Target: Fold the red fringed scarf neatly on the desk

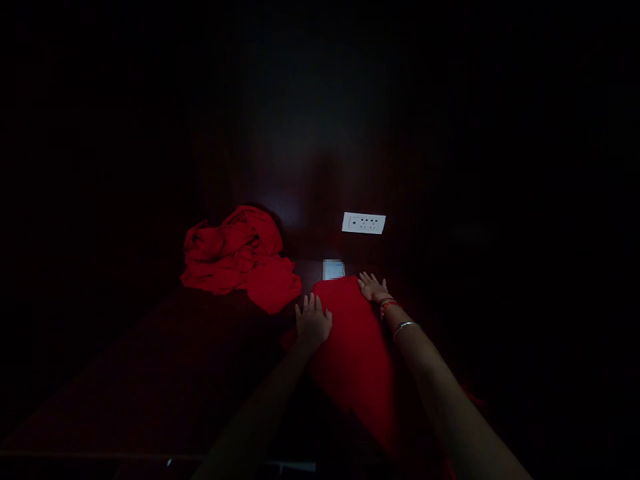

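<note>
A smooth piece of red cloth [350, 340] lies spread on the dark surface in front of me, running from near the wall down toward me. My left hand [314, 322] rests on its left edge, palm down with the fingers spread. At the upper right edge of the cloth, my right hand [373, 288] lies flat, its fingers apart. Bracelets circle the right wrist. Neither hand grips anything. The cloth's lower end fades into shadow.
A crumpled heap of red cloth [240, 257] sits to the left. Just beyond the spread cloth lies a small pale rectangular item [333, 269], its details blurred. A white power socket panel [364, 223] is on the dark wall. Most surroundings are too dark to make out.
</note>
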Tool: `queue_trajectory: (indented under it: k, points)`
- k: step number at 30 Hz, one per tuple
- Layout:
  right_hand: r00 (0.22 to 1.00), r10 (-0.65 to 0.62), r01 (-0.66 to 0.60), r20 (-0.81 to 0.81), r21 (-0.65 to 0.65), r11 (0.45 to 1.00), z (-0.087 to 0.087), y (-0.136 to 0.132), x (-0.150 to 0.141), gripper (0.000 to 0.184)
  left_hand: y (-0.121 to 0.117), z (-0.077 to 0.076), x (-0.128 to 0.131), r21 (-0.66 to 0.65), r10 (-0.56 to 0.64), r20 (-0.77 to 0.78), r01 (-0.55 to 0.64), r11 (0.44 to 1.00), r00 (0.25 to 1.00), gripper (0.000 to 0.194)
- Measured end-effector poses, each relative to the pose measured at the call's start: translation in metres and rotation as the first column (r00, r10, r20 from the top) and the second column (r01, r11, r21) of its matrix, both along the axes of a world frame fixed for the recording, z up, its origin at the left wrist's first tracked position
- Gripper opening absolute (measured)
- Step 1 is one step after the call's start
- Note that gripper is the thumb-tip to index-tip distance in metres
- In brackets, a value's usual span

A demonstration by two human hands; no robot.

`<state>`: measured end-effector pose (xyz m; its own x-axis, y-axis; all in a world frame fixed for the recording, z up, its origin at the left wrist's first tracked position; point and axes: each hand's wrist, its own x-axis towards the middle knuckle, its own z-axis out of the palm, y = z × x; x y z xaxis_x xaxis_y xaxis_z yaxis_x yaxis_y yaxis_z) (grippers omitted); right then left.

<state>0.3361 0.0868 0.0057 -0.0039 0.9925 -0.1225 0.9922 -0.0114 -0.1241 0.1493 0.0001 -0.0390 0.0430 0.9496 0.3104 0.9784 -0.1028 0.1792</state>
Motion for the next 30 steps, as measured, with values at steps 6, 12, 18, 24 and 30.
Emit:
queue_trajectory:
  k: [6,12,18,24,30]
  points:
    - [0.958,0.274,-0.261,-0.081,0.142,0.955,0.002,-0.081,-0.006,0.057,-0.017,0.019,-0.002,0.035,-0.089,-0.006,0.089,0.995,0.996,0.049]
    - [0.986,0.169,-0.168,-0.011,0.057,0.984,-0.028,-0.156,-0.033,0.060,-0.063,0.008,-0.011,0.019,-0.296,-0.073,0.298,0.954,0.953,0.054]
    - [0.999,-0.037,0.038,0.032,-0.019,0.999,-0.020,-0.185,-0.074,0.063,-0.044,0.011,-0.060,-0.093,-0.596,-0.210,0.591,0.802,0.775,0.053]
    - [0.999,0.051,-0.051,0.005,0.098,0.994,0.008,-0.182,-0.087,0.068,-0.037,0.021,-0.081,-0.068,-0.559,-0.221,0.560,0.826,0.799,0.049]
    - [0.990,0.140,-0.140,0.019,0.027,0.990,-0.021,-0.166,-0.075,0.057,-0.042,0.004,-0.084,-0.147,-0.477,-0.160,0.457,0.877,0.864,0.051]
